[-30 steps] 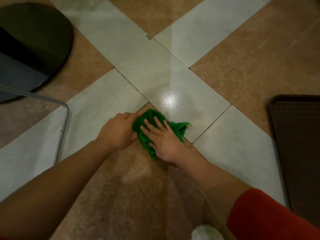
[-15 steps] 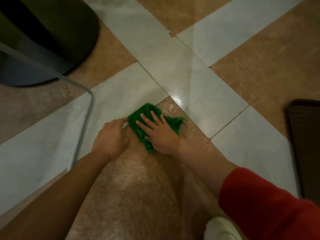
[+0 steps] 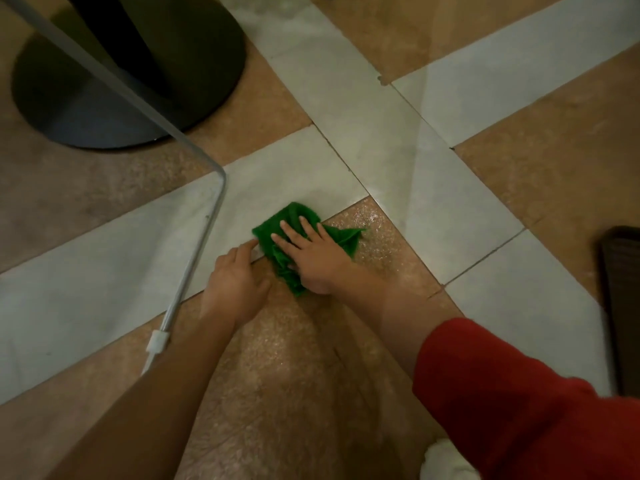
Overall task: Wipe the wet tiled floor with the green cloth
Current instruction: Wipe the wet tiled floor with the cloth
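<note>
Green cloth (image 3: 304, 233) lies bunched on the tiled floor (image 3: 398, 161), straddling the grout line where a pale grey tile meets the speckled brown one, near the brown tile's far corner. Its long axis runs diagonally, from the near side under the palm up toward far left, with a pointed flap trailing right.

Right hand (image 3: 313, 259) rests flat on top of the cloth, fingers spread and extended toward far left, palm pressing down; not pinching, just pinning the fabric to the floor. Red sleeve (image 3: 519, 403) at near right.

Left hand (image 3: 239, 278) sits just beside the cloth on its left, palm down on the floor, fingers together and loosely curled, the fingertips touching or nearly touching the cloth's left edge; cannot tell whether they grip any fabric.

Brown tile to the right of the cloth shows glistening speckle, likely the wet patch left to do. Judgement: the right hand is the working hand, squarely over the cloth, so the next stroke would drag right or toward the body across that sheen.

Metal tube frame (image 3: 204, 237) stands close on the left; black round base (image 3: 131, 71) far left; dark mat (image 3: 623, 289) at right edge.
</note>
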